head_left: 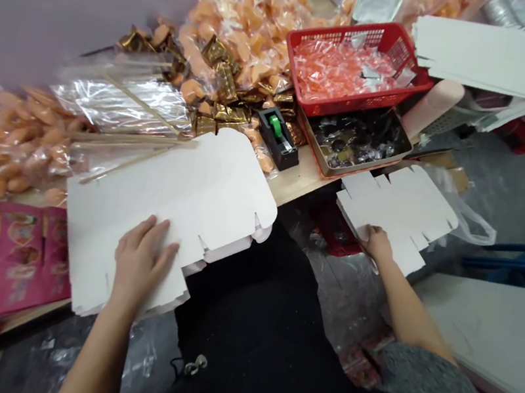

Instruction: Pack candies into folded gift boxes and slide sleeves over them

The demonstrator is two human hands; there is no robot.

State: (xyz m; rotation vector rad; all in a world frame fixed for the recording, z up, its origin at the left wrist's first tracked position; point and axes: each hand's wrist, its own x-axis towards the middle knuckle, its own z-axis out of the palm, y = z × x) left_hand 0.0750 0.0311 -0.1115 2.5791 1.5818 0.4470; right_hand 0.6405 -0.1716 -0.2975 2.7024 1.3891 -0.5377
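My left hand [140, 260] lies with fingers spread on a stack of white die-cut cardboard box blanks [178, 190] at the table's front edge. Over to the right, my right hand [377, 244] grips the near left edge of more flat white box blanks [404, 209], holding them out beside the table. Its thumb shows on top, while the fingers beneath are hidden. Both lots have rounded flaps and slit edges. Behind the left stack stands a black tape dispenser [279, 138] with a green core.
A red basket [357, 102] of pink wrapped pieces rests above a metal tray [361, 166] of small dark items. Bagged orange pieces [246, 14] and gold packets [225, 84] pile up behind. Pink printed boxes [17, 251] sit left; more white blanks [488, 56] lie at far right.
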